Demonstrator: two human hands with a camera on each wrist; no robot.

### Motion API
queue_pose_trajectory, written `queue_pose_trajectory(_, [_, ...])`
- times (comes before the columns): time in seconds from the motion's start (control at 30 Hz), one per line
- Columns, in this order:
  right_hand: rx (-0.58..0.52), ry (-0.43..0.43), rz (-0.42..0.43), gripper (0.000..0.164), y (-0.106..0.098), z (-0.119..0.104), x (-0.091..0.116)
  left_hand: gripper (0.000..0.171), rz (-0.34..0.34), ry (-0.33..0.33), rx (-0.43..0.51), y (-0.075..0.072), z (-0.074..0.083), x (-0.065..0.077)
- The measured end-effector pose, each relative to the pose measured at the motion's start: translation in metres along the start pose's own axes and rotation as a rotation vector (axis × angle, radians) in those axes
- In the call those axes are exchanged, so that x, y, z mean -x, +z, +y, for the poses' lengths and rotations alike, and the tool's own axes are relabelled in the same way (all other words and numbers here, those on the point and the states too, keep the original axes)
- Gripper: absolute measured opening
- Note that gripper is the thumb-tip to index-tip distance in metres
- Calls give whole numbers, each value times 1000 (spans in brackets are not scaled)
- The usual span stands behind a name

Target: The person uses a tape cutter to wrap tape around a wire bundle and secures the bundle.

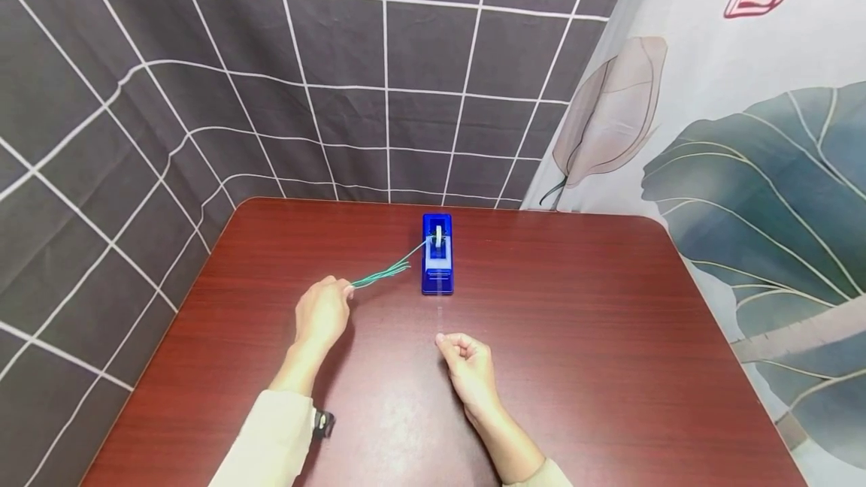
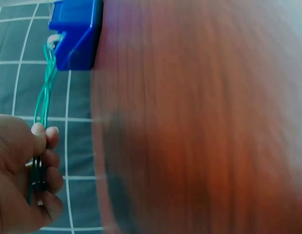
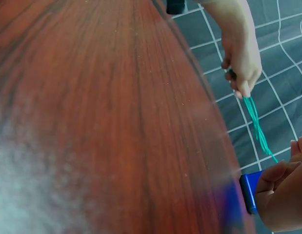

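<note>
My left hand (image 1: 323, 314) grips a bundle of thin green wires (image 1: 382, 275) left of a blue tape dispenser (image 1: 437, 282). In the left wrist view the thumb and fingers close round the wires (image 2: 45, 97), whose free ends reach up towards the dispenser (image 2: 81, 36). One strand overlaps the dispenser's tape roll in the head view. Nearer the front, my right hand (image 1: 471, 373) pinches the end of a clear tape strip (image 1: 440, 318) between thumb and forefinger. That strip runs back to the dispenser's front. The right wrist view shows the right hand (image 3: 287, 195) overlapping the dispenser.
A reddish-brown wooden table (image 1: 595, 337) carries the dispenser near its far edge. Behind and to the left hangs a dark grey cloth (image 1: 338, 43) with a white grid. A white curtain with large leaf prints (image 1: 764, 164) hangs along the right. A dark band (image 1: 324, 424) shows at the left wrist.
</note>
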State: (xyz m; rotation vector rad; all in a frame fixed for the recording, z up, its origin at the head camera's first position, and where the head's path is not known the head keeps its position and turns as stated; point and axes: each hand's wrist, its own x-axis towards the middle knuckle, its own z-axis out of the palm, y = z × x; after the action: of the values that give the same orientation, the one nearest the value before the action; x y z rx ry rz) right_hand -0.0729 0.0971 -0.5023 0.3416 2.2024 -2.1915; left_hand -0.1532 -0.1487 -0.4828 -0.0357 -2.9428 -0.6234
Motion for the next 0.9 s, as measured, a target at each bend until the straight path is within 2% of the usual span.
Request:
queue_pose_trajectory(0.27, [2,-21,4,25,0,-4,0,16,10,2,-18,-7,-21,14])
queue_pose_trajectory(0.53, [-5,-24,15,25,1,-7,0,16,-50,18,-61,-18,-33,24])
queue_pose_trajectory(0.7, [-8,-36,12,25,1,-10,1,16,-76,101,-86,-18,-32,28])
queue_pose_trajectory(0.9, [-6,-52,2,26,3,-10,0,7,-34,188,-61,-1,-16,33])
